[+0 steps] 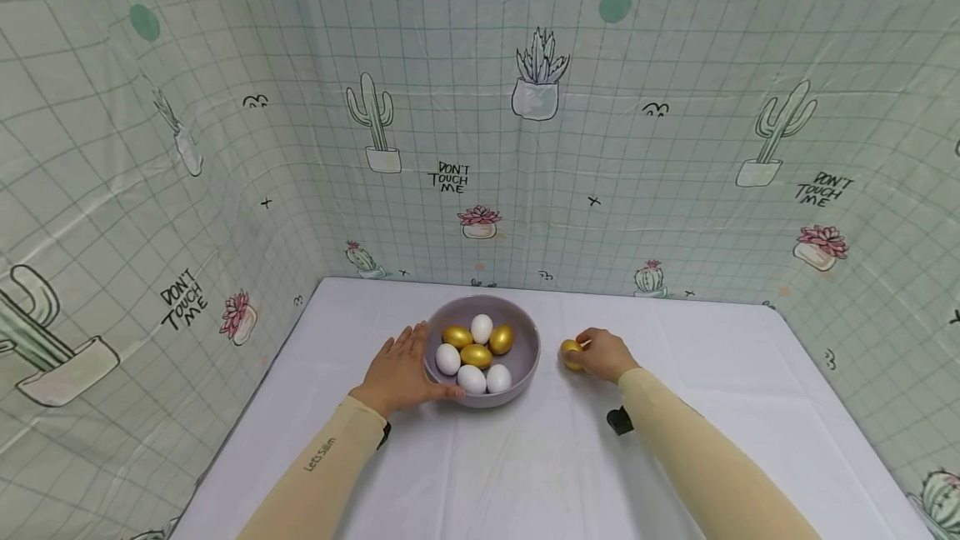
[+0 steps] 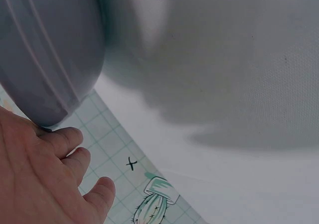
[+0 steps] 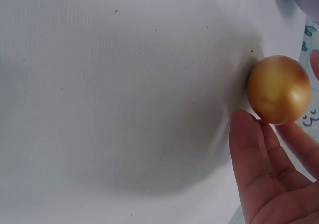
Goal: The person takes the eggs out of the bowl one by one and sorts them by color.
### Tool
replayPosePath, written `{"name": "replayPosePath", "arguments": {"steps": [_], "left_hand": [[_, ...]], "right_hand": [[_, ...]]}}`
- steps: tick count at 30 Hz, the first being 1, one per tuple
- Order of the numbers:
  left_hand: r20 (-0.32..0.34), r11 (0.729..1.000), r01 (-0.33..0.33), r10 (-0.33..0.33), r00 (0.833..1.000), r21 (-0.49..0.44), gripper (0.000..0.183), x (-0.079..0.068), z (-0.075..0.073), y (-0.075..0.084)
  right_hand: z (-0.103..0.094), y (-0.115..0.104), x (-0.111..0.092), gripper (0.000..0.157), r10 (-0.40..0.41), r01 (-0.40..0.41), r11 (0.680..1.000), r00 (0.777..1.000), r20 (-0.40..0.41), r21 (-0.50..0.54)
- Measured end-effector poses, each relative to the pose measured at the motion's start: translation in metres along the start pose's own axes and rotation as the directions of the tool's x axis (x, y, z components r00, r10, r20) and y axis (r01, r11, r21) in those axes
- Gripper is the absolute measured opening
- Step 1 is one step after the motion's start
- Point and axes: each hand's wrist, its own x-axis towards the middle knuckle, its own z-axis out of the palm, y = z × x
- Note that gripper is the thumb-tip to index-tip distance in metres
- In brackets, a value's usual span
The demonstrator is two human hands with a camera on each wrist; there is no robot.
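Note:
A mauve bowl (image 1: 534,348) holds several white eggs (image 1: 472,379) and 3 gold eggs (image 1: 476,356). My left hand (image 1: 405,373) lies along the bowl's left side, fingers extended by the rim and thumb across the near side. From below, the left wrist view shows the bowl's outer wall (image 2: 55,50) above the fingers. To the right of the bowl, the right hand (image 1: 603,354) grips another gold egg (image 1: 571,354) by its fingertips, close over the table. In the right wrist view that gold egg (image 3: 279,89) sits against the fingers (image 3: 246,134).
A white cloth covers the table (image 1: 525,473). Behind and beside it hangs a grid-patterned curtain (image 1: 480,132) printed with cacti and lettering. Dark straps, one seen as a black piece (image 1: 620,421), show at both wrists by the beige sleeves (image 1: 697,448).

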Motion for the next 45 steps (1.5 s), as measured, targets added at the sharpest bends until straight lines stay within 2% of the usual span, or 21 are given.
{"name": "replayPosePath", "arguments": {"steps": [9, 16, 26, 31, 36, 45], "left_hand": [[-0.001, 1.0, -0.001, 0.001, 1.0, -0.015, 0.134, -0.001, 0.0, 0.0], [-0.002, 1.0, 0.0, 0.0, 1.0, -0.017, 0.133, -0.001, 0.0, 0.0], [-0.002, 1.0, 0.0, 0.0, 1.0, -0.02, 0.134, -0.002, -0.001, 0.001], [0.002, 1.0, -0.001, 0.001, 1.0, -0.016, 0.135, -0.001, 0.0, 0.0], [0.003, 1.0, -0.003, 0.003, 1.0, -0.017, 0.134, 0.0, 0.0, 0.0], [-0.001, 1.0, -0.001, 0.001, 1.0, -0.018, 0.134, 0.001, 0.001, 0.0]], "right_hand": [[-0.009, 0.005, 0.001, 0.056, -0.012, 0.011, 1.0, 1.0, -0.014, -0.026], [-0.017, 0.007, 0.002, 0.064, 0.025, -0.025, 0.999, 1.0, -0.005, -0.023], [-0.028, 0.006, 0.005, 0.064, -0.02, 0.019, 0.999, 0.999, -0.037, -0.03], [-0.038, -0.008, 0.005, 0.062, -0.039, 0.038, 0.999, 0.997, -0.062, -0.022], [-0.043, -0.028, 0.005, 0.059, -0.099, 0.098, 0.995, 0.991, -0.088, -0.015], [-0.034, -0.071, 0.007, 0.056, -0.209, 0.212, 0.977, 0.974, -0.083, 0.02]]}}
